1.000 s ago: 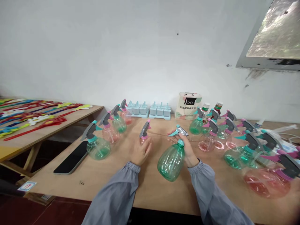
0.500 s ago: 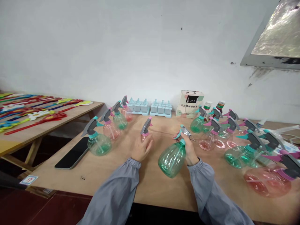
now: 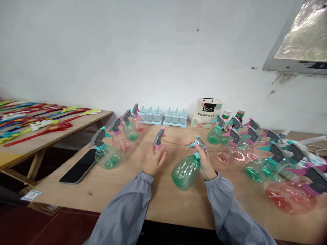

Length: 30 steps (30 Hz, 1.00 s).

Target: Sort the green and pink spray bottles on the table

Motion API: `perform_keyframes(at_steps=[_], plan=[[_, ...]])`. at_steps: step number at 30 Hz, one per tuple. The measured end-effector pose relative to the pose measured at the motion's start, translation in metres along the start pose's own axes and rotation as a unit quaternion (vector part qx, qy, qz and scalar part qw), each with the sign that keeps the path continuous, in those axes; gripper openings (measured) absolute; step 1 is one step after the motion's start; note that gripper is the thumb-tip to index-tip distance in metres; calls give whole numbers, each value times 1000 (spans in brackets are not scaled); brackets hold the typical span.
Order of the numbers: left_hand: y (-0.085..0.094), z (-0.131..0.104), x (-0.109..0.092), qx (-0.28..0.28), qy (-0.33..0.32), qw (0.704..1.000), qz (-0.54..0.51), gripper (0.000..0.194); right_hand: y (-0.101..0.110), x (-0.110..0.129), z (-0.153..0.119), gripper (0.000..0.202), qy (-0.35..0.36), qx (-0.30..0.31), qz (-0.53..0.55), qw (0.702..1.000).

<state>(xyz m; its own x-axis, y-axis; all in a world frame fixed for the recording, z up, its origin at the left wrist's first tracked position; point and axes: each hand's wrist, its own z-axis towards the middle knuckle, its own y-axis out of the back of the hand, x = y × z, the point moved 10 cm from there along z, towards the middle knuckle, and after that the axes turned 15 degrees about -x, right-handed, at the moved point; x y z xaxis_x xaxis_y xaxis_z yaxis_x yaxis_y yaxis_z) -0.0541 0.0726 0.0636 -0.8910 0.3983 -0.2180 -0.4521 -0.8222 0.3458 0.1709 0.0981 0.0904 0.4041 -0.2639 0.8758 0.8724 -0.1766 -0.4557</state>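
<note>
At the middle of the table, my left hand [image 3: 154, 160] is wrapped round a pink spray bottle, whose grey and pink spray head [image 3: 158, 136] rises above my fingers; most of its body is hidden. To the right, my right hand [image 3: 205, 161] grips a green spray bottle [image 3: 186, 173] by its neck and trigger head. That bottle is tilted, its base toward me and to the left, with its nozzle facing left. On the left stand more spray bottles in a row, the nearest a green spray bottle [image 3: 108, 157].
A black phone [image 3: 79, 166] lies at the left. Several spray bottles crowd the right side, including a large pink spray bottle [image 3: 291, 197]. Pale blue popsicle molds [image 3: 175, 119] and a paper bag [image 3: 206, 114] stand by the wall. Colourful hand-shaped toys [image 3: 51, 129] cover the side table.
The green bottle in my right hand has risen slightly and its base has tipped a little further left. My left hand has hardly moved.
</note>
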Motion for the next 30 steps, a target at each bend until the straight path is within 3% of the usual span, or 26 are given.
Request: perform_keyframes(at_steps=[3,8,13,17,20,25,30], plan=[[0,0,0,0,5,1000,-5,39,9,2,3,36,6,-42,-13,999],[0,0,0,6,6,1000,-11,40,-1,6,0,35,45,14,-38,998],[0,1,0,11,9,1000,-19,40,25,20,0,42,137,-112,-76,981],[-2,1,2,13,13,1000,-15,41,36,38,-9,36,179,-94,-119,972],[-1,1,1,8,10,1000,-15,40,72,59,-16,34,205,-136,-192,950],[2,2,-2,8,1,1000,-21,40,165,112,-26,43,280,-289,-297,866],[0,2,0,10,7,1000,-17,41,222,143,-22,48,322,-337,-335,819]])
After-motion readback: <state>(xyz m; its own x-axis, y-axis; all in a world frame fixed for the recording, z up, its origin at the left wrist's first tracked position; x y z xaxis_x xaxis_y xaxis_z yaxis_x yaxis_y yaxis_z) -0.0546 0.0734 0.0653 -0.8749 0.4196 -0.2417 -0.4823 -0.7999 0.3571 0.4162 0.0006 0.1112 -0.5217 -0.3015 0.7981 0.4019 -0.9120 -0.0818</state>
